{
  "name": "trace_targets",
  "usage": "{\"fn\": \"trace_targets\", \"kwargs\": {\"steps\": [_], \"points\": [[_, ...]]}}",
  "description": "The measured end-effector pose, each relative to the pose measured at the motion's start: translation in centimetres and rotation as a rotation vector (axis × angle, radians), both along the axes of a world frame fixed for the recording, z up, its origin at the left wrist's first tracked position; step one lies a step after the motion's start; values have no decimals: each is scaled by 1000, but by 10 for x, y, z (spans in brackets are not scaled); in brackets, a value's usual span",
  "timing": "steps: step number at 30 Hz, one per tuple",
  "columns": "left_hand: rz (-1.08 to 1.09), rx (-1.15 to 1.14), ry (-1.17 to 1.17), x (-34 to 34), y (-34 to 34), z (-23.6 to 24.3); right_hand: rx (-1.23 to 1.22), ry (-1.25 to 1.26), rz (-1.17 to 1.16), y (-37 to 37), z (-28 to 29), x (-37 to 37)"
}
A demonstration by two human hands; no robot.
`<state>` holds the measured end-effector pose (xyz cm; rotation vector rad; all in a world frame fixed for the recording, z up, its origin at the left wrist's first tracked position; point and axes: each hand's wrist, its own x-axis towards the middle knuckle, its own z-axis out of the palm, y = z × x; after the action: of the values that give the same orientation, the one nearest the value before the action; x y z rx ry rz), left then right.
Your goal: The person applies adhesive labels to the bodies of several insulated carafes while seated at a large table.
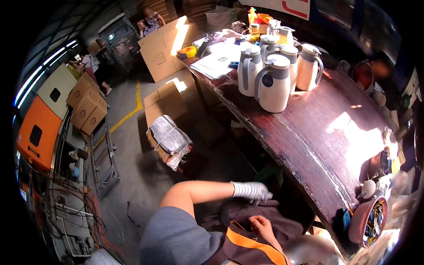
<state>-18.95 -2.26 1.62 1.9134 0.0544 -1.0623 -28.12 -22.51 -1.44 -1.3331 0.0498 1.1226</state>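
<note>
My left hand (254,192) wears a grey-and-white striped knit glove and reaches across over dark brown cloth on my lap. Motion smears its fingers, so their grip does not show. My right hand (261,225) is bare and lies low in front of me, its fingers curled together beside the orange band (254,247) of a brown apron (282,218). Whether anything is inside those fingers is hidden. Neither hand touches the dark red table (304,145), where several cream-coloured thermos jugs with grey lids and handles (274,88) stand upright at the far end.
Papers (216,62) and yellow tape (187,52) lie beyond the jugs. A pink basket (369,223) of small parts sits at the table's near right corner. Left of the table are a bundled grey cloth pad (170,134) and open cartons (161,55). People are in the background.
</note>
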Motion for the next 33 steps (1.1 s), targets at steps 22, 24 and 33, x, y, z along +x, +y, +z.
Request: {"fn": "trace_targets", "kwargs": {"steps": [22,24,33], "points": [[-107,307,-677,-65,-28,-48,156,222,-64,-1,-60,4],[-107,310,-675,-65,-28,-49,163,246,-72,0,-57,4],[-88,295,-684,-63,-26,-46,153,218,-58,-1,-61,3]]}}
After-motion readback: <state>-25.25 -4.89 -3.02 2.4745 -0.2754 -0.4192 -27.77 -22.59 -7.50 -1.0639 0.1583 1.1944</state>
